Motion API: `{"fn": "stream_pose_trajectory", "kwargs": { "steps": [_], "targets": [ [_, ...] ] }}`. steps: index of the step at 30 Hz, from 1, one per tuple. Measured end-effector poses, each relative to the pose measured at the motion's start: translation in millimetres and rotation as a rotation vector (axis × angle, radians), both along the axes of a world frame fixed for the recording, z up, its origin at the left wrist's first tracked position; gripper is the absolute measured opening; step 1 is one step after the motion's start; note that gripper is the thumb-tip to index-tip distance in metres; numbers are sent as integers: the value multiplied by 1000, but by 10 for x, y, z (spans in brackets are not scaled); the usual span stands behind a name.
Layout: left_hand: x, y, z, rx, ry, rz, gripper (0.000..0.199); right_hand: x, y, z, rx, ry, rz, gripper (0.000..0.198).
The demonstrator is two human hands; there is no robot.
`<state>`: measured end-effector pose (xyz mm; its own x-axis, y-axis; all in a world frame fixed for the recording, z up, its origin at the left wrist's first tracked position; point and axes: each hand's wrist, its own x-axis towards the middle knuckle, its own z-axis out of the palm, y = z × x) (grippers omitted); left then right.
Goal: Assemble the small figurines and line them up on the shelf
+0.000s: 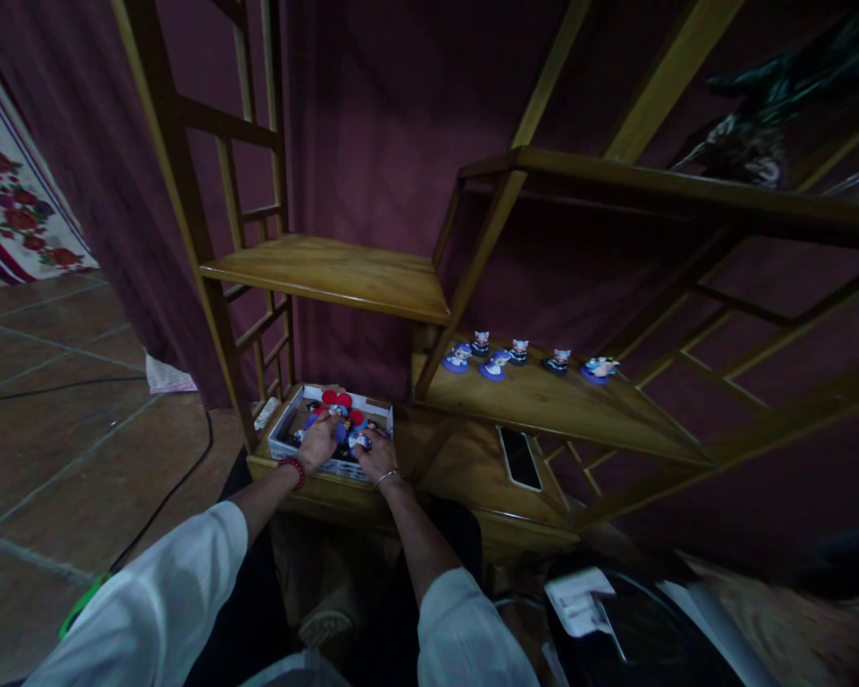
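A shallow white box (280, 449) stands on the lower shelf in front of me, with several small figurines and red and blue round pieces (338, 398) jumbled inside. My left hand (318, 441) is in the box, its fingers closed on a figurine with a purple base (341, 432). Beside it, my right hand (379, 453) pinches a white-and-purple figurine (359, 442) near the box's right side. Both hands hide part of the contents. To the right, several figurines stand on a raised shelf, among them a purple-haired one (495, 364) and a black-and-white one (559, 361).
The wooden rack has a higher left board (329, 272) and slanting posts (472, 262). A phone (519, 458) lies on the lower shelf at right. A black cable (178, 487) runs over the tiled floor. A dark stool-like object with papers (579, 601) sits at lower right.
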<state>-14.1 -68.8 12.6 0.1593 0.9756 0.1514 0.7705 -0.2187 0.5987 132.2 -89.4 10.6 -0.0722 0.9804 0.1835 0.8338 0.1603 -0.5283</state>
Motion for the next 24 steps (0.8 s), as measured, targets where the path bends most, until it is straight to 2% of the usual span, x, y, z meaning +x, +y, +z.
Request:
{"fn": "stream_pose_trajectory", "kwargs": {
  "steps": [13, 20, 24],
  "targets": [
    [111, -114, 1, 28, -231, 55, 36, 15, -62, 24, -59, 169, -34, 30],
    [118, -118, 12, 1, -365, 65, 28, 26, -132, 40, -45, 240, -68, 29],
    [125, -120, 26, -63, -449, 55, 29, 40, -167, 84, -68, 276, -82, 30]
  ]
}}
